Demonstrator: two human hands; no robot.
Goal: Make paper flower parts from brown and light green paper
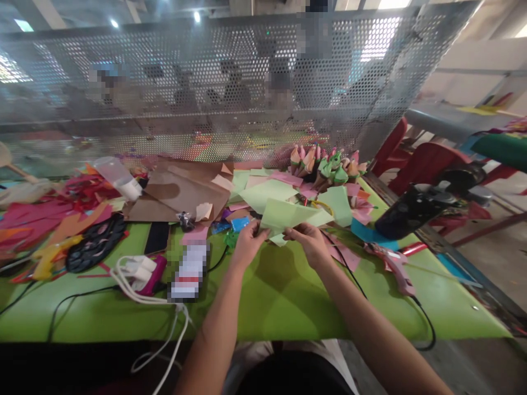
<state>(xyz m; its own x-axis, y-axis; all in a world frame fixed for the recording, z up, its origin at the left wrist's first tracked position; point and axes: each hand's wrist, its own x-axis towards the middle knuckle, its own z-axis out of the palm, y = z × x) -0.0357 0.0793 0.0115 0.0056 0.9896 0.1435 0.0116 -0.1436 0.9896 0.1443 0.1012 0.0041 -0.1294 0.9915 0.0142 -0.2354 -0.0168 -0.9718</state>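
Note:
A piece of pale green paper (284, 215) is held up between my two hands over the front of the table. My left hand (248, 245) pinches its lower left side, thumb on the near face. At the lower right, my right hand (309, 241) grips it between thumb and fingers. Just behind lie more light green sheets (267, 193), overlapping on the table. Several paper flowers (329, 164) in pink and green stand bunched at the back right. A small green item (233, 240) sits close to my left hand.
On the green tabletop (284, 307), a pink glue gun (395, 266) and a dark bottle (411, 211) are at right. A phone (190, 270), a magenta power socket (152, 278) with white cables and a yellow glue gun (53, 255) lie left. A perforated metal screen (185, 93) stands behind.

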